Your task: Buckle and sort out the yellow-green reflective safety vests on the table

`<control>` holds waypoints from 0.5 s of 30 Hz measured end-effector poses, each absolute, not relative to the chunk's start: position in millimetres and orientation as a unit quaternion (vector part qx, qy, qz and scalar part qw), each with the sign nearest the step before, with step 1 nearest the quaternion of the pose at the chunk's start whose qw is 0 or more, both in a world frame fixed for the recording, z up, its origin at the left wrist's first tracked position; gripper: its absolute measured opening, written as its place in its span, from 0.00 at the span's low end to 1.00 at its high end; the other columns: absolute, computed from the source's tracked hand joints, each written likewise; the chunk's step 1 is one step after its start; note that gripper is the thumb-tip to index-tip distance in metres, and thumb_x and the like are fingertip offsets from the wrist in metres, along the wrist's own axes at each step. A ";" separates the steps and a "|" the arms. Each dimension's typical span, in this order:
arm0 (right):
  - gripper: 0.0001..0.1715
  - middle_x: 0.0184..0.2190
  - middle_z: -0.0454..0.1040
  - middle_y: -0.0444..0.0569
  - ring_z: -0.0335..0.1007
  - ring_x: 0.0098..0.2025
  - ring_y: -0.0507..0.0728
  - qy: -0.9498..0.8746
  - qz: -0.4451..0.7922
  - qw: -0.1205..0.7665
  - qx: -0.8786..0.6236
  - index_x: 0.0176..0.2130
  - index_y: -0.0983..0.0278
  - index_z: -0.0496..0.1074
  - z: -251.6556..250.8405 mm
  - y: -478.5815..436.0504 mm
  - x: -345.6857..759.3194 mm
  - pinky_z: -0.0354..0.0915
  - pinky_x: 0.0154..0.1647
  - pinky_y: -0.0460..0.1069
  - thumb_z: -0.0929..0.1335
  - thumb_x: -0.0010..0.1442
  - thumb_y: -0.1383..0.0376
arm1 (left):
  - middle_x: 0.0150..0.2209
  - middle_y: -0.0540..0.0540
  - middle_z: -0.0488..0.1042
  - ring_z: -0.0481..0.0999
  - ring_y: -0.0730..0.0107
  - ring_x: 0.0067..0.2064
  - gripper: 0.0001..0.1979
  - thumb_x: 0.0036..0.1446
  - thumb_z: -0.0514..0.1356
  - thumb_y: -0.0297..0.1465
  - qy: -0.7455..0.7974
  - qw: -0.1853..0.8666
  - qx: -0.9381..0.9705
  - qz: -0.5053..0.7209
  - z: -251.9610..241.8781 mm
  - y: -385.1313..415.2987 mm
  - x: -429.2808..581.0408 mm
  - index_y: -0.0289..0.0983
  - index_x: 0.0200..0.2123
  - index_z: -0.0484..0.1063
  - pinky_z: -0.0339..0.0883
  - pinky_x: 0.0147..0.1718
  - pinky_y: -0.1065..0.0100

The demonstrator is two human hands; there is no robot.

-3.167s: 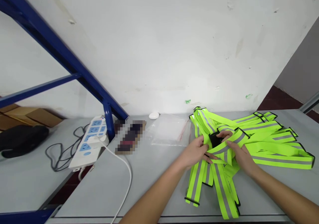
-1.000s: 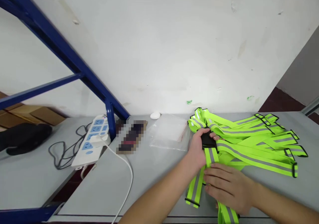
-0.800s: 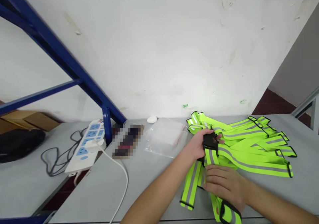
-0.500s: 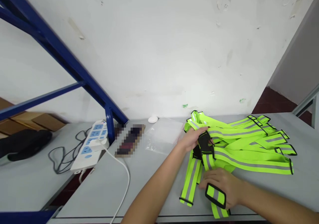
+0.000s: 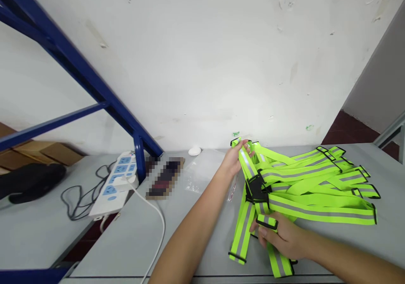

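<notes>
Left hand (image 5: 233,159), right of frame centre, pinches the upper end of a neon-yellow reflective strap (image 5: 245,159); fingertips partly hidden behind it. Right hand (image 5: 280,239), lower right, curls loosely around a black-edged strap loop (image 5: 266,221). Strap pile (image 5: 316,183) covers the grey table (image 5: 190,216). Object beside the power strip (image 5: 115,183) is blurred out.

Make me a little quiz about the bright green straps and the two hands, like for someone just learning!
1. True or false: the left hand grips a strap end at the far side of the reflective straps.
2. What colour is the buckle in the middle of the straps?
3. Which lies nearest the right hand? A) power strip B) a folded strap loop C) plastic bag

Key: 1 true. 2 black. 3 B.
</notes>
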State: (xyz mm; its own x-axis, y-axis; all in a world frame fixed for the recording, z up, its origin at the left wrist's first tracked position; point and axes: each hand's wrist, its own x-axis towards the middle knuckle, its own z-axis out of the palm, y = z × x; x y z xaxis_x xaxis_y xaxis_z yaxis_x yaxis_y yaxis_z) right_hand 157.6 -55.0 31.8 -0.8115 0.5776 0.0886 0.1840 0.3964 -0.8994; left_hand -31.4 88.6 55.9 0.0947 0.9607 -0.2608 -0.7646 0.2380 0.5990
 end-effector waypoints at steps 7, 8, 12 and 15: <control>0.12 0.34 0.73 0.49 0.69 0.35 0.54 -0.827 0.447 0.252 -0.228 0.39 0.63 0.67 38.1 -52.5 155.7 0.66 0.40 0.48 0.59 0.67 0.60 | 0.16 0.59 0.51 0.50 0.82 0.14 0.24 0.65 0.48 0.47 0.250 0.761 0.170 0.575 49.3 87.6 -31.7 0.32 0.35 0.70 0.54 0.15 0.77; 0.10 0.36 0.72 0.50 0.69 0.37 0.55 -0.839 0.420 0.265 -0.223 0.41 0.64 0.67 41.4 -52.4 155.4 0.66 0.40 0.48 0.61 0.66 0.60 | 0.16 0.58 0.51 0.50 0.81 0.14 0.25 0.65 0.48 0.48 0.243 0.759 0.181 0.577 48.8 85.5 -32.0 0.31 0.35 0.70 0.53 0.14 0.77; 0.07 0.38 0.69 0.53 0.64 0.38 0.57 -0.898 0.236 0.307 -0.207 0.36 0.64 0.66 57.8 -46.5 152.4 0.63 0.39 0.51 0.64 0.63 0.62 | 0.16 0.58 0.51 0.50 0.81 0.15 0.26 0.62 0.52 0.50 0.240 0.738 0.239 0.583 53.6 78.6 -33.1 0.31 0.36 0.72 0.51 0.15 0.77; 0.08 0.35 0.66 0.50 0.62 0.36 0.56 -0.907 0.165 0.278 -0.269 0.34 0.63 0.66 66.3 -34.4 145.8 0.60 0.37 0.51 0.64 0.63 0.62 | 0.16 0.57 0.53 0.51 0.81 0.15 0.27 0.60 0.53 0.52 0.240 0.728 0.265 0.585 59.3 74.6 -32.3 0.31 0.36 0.73 0.51 0.15 0.77</control>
State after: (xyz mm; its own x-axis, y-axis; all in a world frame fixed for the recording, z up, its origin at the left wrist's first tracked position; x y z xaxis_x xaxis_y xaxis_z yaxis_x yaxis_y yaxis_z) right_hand 145.8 -34.4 66.3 -0.7000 0.5807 0.4156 0.3968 0.8002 -0.4498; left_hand -32.3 74.6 59.3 0.2007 0.9789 -0.0386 -0.7244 0.1748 0.6668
